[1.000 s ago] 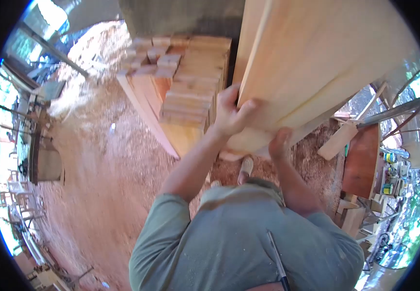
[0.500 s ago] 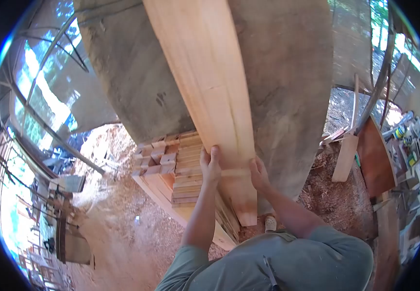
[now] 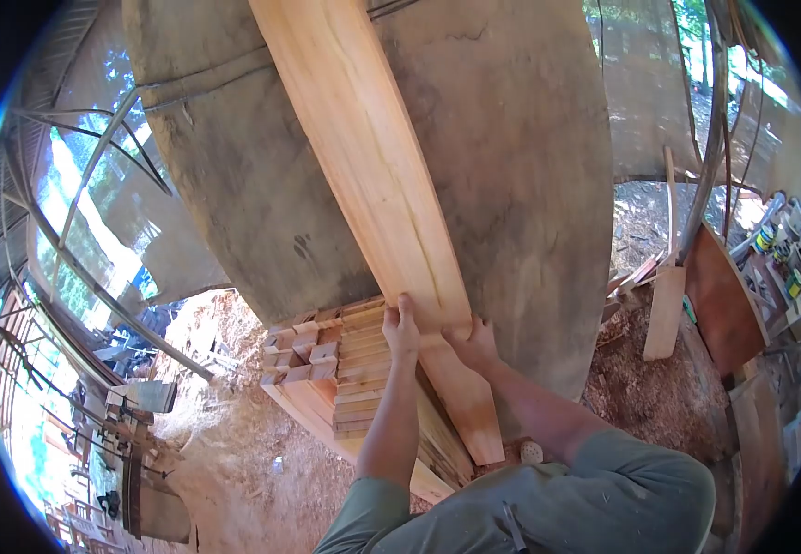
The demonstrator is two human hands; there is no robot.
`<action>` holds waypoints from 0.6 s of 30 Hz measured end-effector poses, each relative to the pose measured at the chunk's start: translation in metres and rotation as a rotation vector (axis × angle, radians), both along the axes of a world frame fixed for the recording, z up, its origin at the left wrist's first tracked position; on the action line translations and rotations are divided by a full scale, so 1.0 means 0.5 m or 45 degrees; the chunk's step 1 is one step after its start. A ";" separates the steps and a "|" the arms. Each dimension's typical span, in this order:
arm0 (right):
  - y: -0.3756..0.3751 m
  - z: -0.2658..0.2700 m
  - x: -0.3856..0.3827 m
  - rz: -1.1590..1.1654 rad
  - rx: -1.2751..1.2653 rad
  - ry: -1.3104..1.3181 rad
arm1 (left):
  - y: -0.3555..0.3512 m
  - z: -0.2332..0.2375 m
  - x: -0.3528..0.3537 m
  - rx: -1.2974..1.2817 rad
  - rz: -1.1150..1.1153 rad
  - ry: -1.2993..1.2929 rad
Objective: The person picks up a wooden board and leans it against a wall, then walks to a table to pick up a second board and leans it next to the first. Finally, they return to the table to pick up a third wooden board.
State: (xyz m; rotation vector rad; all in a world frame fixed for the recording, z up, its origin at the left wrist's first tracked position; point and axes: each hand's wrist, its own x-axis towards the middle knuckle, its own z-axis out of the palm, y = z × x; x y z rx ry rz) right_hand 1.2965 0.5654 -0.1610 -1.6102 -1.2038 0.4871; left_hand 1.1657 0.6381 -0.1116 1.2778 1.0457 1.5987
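Note:
A long pale wooden plank [image 3: 377, 185] slants from the upper left down to my hands, with a brown streak along its grain. My left hand [image 3: 402, 332] grips its left edge near the lower end, thumb up on the face. On the right edge, my right hand [image 3: 474, 348] is closed around the lower corner, its fingers partly hidden. Beneath that end lies another pale board [image 3: 465, 402], running down toward my body. Left of my left hand is a stack of wooden strips [image 3: 364, 369], beside several square-ended blocks [image 3: 299, 351].
A large grey-brown slab [image 3: 530, 185] rises behind the plank. Wood shavings [image 3: 243, 443] cover the ground. To the right stand a narrow board [image 3: 666, 314] and a reddish-brown panel [image 3: 724, 300]. Bottles and assorted items [image 3: 788, 268] crowd the far right. A bench [image 3: 146, 480] stands at left.
The plank's upper part has swung left, showing more of its length. My right hand has closed further around the lower right corner. The camera view has shifted slightly.

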 end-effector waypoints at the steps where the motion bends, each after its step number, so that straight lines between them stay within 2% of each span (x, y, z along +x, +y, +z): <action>1: 0.003 0.003 0.004 -0.002 0.005 0.000 | 0.010 -0.008 -0.001 0.005 -0.002 0.000; 6: 0.013 0.040 0.016 0.055 -0.349 -0.258 | 0.034 -0.008 0.008 -0.003 0.093 0.078; 13: 0.030 0.048 0.048 0.191 -0.572 -0.462 | 0.045 -0.009 0.009 -0.111 0.099 0.181; 15: 0.037 0.045 0.059 0.189 -0.292 -0.588 | 0.050 -0.005 0.008 -0.104 0.044 0.158; 16: 0.046 0.046 0.067 0.199 -0.305 -0.592 | 0.050 -0.004 0.008 -0.118 0.051 0.153; 18: 0.063 0.078 0.074 0.276 0.085 -0.170 | 0.042 0.008 0.012 0.024 0.220 0.399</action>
